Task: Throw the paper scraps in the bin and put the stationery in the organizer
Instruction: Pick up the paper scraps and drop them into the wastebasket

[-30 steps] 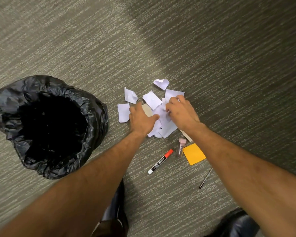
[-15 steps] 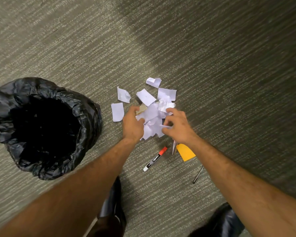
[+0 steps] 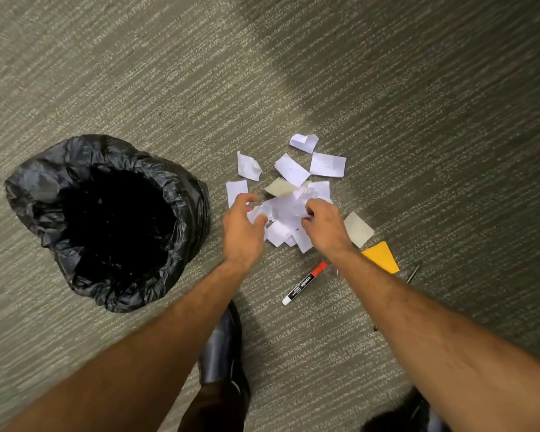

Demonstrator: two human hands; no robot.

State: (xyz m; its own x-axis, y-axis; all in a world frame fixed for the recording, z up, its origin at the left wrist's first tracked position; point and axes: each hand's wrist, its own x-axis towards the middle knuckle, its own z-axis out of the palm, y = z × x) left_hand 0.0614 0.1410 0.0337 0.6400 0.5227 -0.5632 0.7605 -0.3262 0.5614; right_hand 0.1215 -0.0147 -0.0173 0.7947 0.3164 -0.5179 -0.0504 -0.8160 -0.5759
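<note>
Several white paper scraps (image 3: 327,164) lie scattered on the carpet at centre. My left hand (image 3: 242,227) and my right hand (image 3: 323,226) press in from both sides on a bunched clump of scraps (image 3: 286,210), fingers curled around it. A bin lined with a black bag (image 3: 187,194) stands open to the left. A red-capped white marker (image 3: 304,283) lies just below my hands. An orange sticky note (image 3: 382,257) and a dark pen (image 3: 413,273) rest to the right of my right wrist. A beige card (image 3: 359,229) lies beside my right hand. No organizer is in view.
Grey-green striped carpet (image 3: 418,104) covers the whole floor. My black shoes show at the bottom, one (image 3: 220,344) between my forearms and one (image 3: 418,416) at the lower right corner.
Both hands have pulled the scraps together into a raised clump and closed on it. A beige card beside my right hand has come into view.
</note>
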